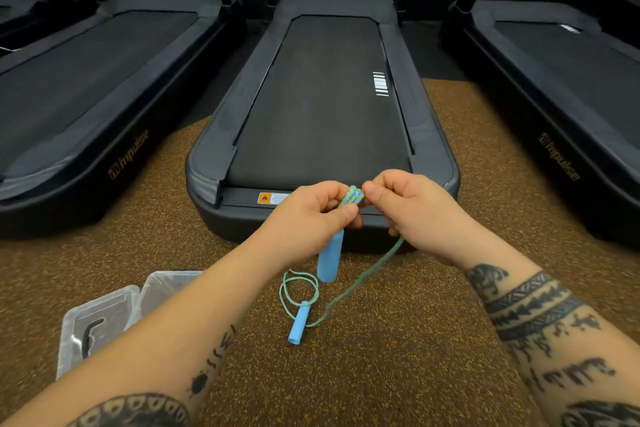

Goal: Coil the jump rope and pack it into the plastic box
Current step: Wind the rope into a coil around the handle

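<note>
Rope wraps (353, 197) sit stacked tight at the top of one blue handle (330, 258), a braided green-and-blue bundle caught between both sets of fingers. The left hand (311, 215) is clenched around that handle's upper end, thumb pressing the wraps from below, and the handle's rounded foam-like body hangs down past the palm. The right hand (412, 204) pinches the bundle from the other side, thumb tip right against the coils, and the free cord (367, 274) runs out from under its palm.

Risk, as I read it: the wraps are small and bunched, so a loosened pinch from either thumb could let them spring off the handle's end and undo the coil. The cord is thin, limp and woven, and it trails well below the fingers in a slack loop on the floor (346, 374). That loop crosses itself around the second blue handle (300, 322), so a hard pull could snag or knot it, or drag that handle along the speckled, grippy-looking rubber flooring.

Further out, below and left of the left wrist, the clear plastic box (97, 326) lies open, thin-walled and glossy, partly hidden by the forearm. Beyond the fingertips sits the smooth rounded end of a dark treadmill (322, 107).
</note>
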Tool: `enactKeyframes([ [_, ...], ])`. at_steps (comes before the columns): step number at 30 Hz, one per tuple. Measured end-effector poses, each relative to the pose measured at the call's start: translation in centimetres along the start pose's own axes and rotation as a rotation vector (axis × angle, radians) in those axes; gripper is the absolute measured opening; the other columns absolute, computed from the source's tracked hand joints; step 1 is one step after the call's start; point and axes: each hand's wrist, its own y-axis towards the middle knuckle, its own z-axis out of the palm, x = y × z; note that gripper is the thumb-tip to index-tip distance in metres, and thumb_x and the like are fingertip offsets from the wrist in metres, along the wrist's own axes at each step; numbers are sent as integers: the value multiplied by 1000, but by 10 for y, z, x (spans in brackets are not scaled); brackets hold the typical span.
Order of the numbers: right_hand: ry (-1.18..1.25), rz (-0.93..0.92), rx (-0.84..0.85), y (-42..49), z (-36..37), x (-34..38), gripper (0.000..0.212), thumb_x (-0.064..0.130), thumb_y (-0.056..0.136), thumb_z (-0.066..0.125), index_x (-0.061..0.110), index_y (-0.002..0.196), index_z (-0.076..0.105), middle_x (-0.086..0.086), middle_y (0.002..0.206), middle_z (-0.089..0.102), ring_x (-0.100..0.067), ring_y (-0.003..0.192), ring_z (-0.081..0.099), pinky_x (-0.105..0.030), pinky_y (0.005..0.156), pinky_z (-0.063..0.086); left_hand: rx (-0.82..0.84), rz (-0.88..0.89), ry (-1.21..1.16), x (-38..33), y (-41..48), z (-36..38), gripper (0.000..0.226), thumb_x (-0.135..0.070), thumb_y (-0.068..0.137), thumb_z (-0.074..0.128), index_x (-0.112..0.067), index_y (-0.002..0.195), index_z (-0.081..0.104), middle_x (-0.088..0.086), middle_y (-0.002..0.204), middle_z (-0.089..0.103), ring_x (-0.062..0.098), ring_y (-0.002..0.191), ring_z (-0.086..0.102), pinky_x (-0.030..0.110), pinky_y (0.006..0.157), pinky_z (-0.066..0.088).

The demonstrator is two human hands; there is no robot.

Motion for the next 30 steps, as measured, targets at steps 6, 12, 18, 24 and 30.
enactKeyframes([
  [6, -46, -38, -143, 7, 13, -9, 28, 38, 98, 48, 21, 80, 60, 7, 61, 52, -12, 60, 49, -35, 64, 42, -11, -54, -243, 2, 3, 9, 13, -25, 94, 56, -20, 89, 65, 0, 81, 74, 29, 90, 70, 44, 89, 48],
  [12, 49, 41, -67, 10, 32, -23, 27, 36, 97, 43, 20, 85, 61, 6, 58, 50, -16, 55, 45, -39, 59, 41, -52, -89, -739, -7, 5, 10, 17, -11, 100, 48, -8, 92, 63, 17, 99, 73, 29, 95, 69, 39, 97, 52],
  [18, -35, 86, 133, 2, 43, -15, 34, 37, 100, 41, 19, 74, 52, 2, 59, 56, -17, 55, 52, -47, 71, 51, -119, -91, -926, -3, 10, 7, 14, -14, 100, 49, -10, 99, 63, 8, 100, 78, 19, 97, 74, 34, 83, 58],
  [24, -40, 46, 160, 0, 34, -1, 32, 36, 93, 47, 9, 77, 58, -2, 61, 52, -20, 58, 47, -50, 64, 45, -143, -31, -515, 2, 11, 14, 16, 0, 99, 51, -9, 106, 62, 10, 115, 72, 17, 108, 67, 27, 83, 55],
  [30, 224, 94, 85, -3, 11, 5, 32, 22, 97, 53, -6, 85, 60, -4, 61, 45, -21, 60, 40, -39, 62, 38, -52, 0, -204, 4, 8, 10, 18, -24, 90, 58, -18, 104, 67, -3, 87, 74, 18, 84, 61, 37, 80, 46],
])
